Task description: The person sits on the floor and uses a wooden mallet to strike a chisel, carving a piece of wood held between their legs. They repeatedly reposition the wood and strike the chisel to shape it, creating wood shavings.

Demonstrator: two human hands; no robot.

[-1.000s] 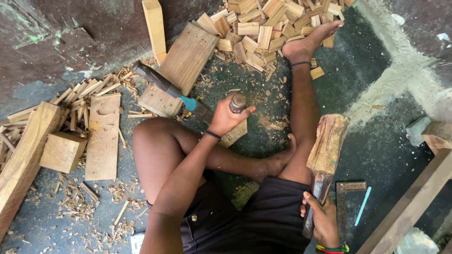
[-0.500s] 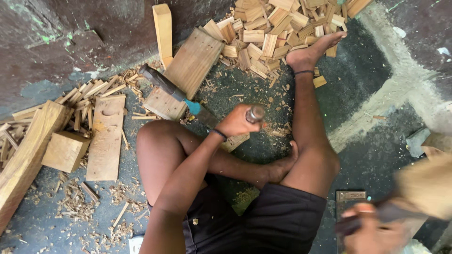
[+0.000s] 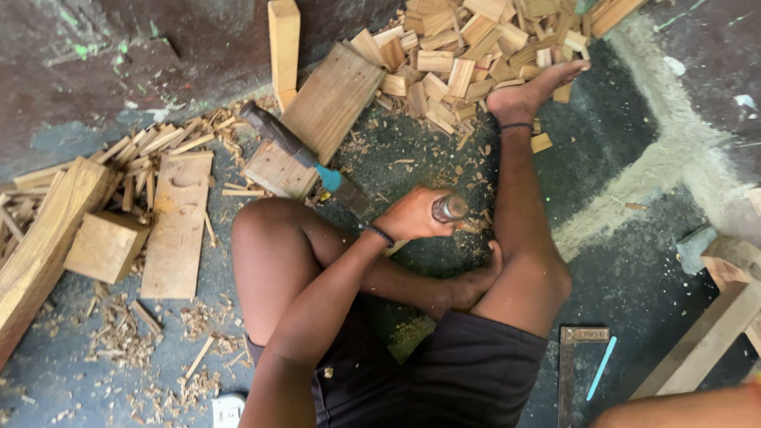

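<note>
While left hand (image 3: 412,215) grips it, chisel (image 3: 449,209) stands upright, round metal-capped butt showing, right hand out of view

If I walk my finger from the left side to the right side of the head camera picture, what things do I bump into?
Long wooden beam → square wood block → flat plank → bent knee → left hand gripping a chisel → metal square → blue pencil → grey stone.

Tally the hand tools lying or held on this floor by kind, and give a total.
Chisel, gripped upright in the left hand: 1
Blue-collared tool lying on the flat board: 1
Metal try square: 1
Blue pencil: 1
Total: 4
</note>
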